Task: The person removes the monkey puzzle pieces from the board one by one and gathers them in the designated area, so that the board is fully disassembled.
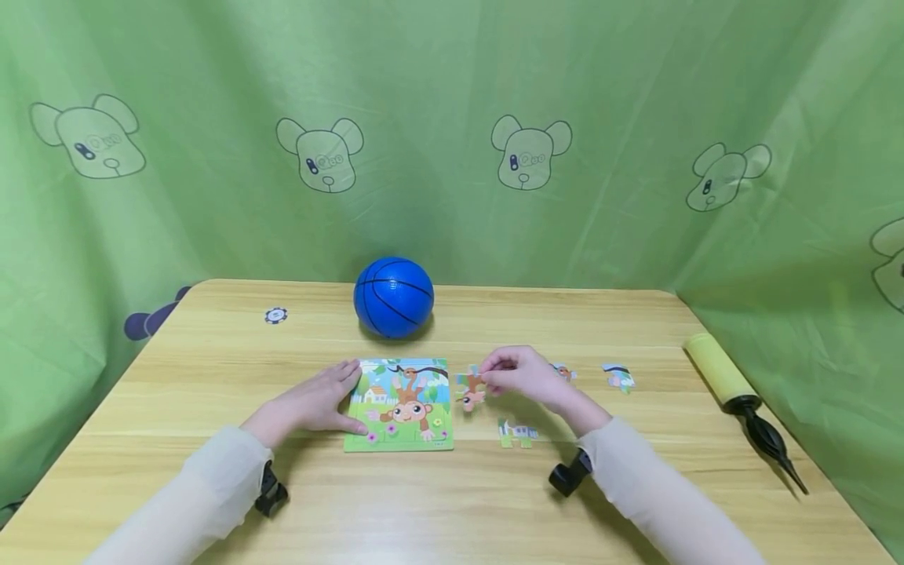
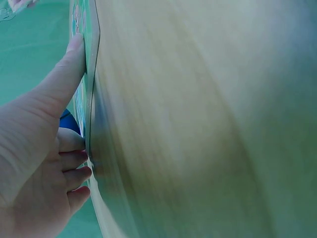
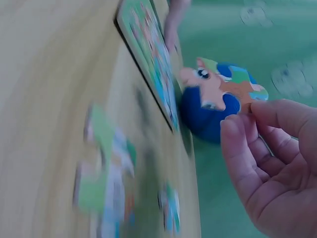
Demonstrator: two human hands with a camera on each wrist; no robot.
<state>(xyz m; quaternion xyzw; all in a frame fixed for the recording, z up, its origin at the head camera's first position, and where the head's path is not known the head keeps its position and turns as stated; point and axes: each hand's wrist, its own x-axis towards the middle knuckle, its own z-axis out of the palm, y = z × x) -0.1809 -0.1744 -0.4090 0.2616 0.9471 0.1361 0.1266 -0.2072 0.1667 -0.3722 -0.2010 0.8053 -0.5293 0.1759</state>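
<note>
My left hand (image 1: 321, 398) rests against the left side of a square monkey jigsaw board (image 1: 432, 439), thumb over its lower left part and fingertips at the upper left corner. In the left wrist view the thumb (image 2: 67, 72) lies on the board's face. To the right of the board, my right hand (image 1: 519, 377) pinches a jigsaw piece (image 3: 218, 87) between thumb and fingertips, held up off the table. It shows part of a monkey's face and a brown body. Loose jigsaw pieces lie nearby: one with a fence (image 1: 519, 432), one partly behind the right hand (image 1: 565, 372).
Another jigsaw piece (image 1: 619, 377) lies farther right. A blue basketball (image 1: 393, 297) sits behind the board. A round chip (image 1: 276, 315) lies at the back left, and a yellow hand pump (image 1: 722, 369) along the right edge. Green curtain (image 1: 452, 196) surrounds the wooden table (image 1: 424, 510).
</note>
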